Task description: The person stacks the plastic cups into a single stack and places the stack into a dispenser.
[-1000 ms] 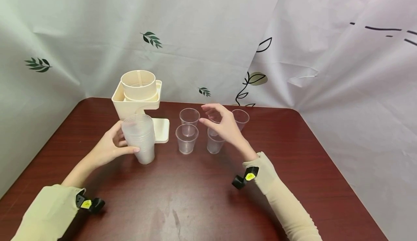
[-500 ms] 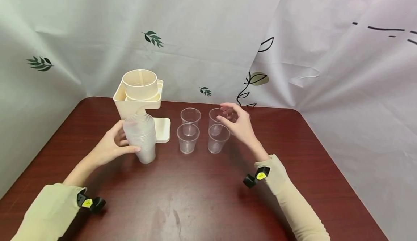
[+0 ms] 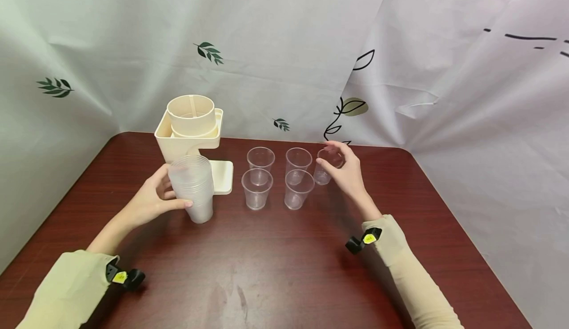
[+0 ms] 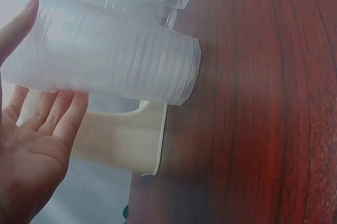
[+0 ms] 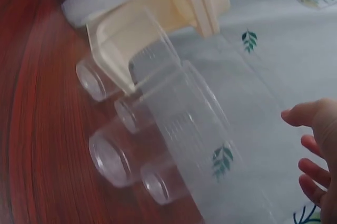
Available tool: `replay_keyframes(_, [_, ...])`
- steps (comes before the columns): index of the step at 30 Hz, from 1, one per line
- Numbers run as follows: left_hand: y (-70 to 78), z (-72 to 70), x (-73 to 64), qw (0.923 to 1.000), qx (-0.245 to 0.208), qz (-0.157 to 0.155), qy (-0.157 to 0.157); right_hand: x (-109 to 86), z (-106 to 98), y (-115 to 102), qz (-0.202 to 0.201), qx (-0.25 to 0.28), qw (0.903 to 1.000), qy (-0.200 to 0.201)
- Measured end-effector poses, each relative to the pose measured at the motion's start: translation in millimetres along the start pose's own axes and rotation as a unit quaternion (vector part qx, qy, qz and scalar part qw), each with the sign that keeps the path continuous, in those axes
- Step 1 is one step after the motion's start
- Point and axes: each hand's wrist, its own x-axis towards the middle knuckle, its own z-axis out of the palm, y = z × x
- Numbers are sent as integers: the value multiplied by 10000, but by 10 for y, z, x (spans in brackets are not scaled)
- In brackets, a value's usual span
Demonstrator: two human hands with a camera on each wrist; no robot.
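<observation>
In the head view, my left hand (image 3: 153, 195) holds a tall stack of nested clear plastic cups (image 3: 195, 190), thumb in front and fingers behind. The left wrist view shows the stack (image 4: 121, 50) between the thumb and the other fingers. My right hand (image 3: 348, 173) hovers at the back-right cup (image 3: 322, 176) with thumb and fingers parted, partly hiding its rim. Contact with that cup cannot be made out. In the right wrist view, nothing shows between the fingers of this hand (image 5: 321, 153). Left of it stand two front cups (image 3: 256, 195) and two back cups (image 3: 299, 158), all upright.
A cream stand-like appliance (image 3: 175, 146) with a round open top and flat base plate (image 3: 223, 178) stands behind the stack. The dark red wooden table (image 3: 266, 269) ends at a pale fabric backdrop (image 3: 275, 72) with leaf prints.
My right hand has moved rightward from above the middle cups to the back-right cup, uncovering the middle pair. My left hand and the stack stay put.
</observation>
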Motion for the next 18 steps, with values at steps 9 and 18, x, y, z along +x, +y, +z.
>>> replay_keyframes(9, [-5,4,-1,10000,-3,15,17,-10,-131,252,-212,-244,9983,476])
replay_keyframes(18, [-6,3,-4,10000,10,19,11,-55,-222,115,608,341,9974,197])
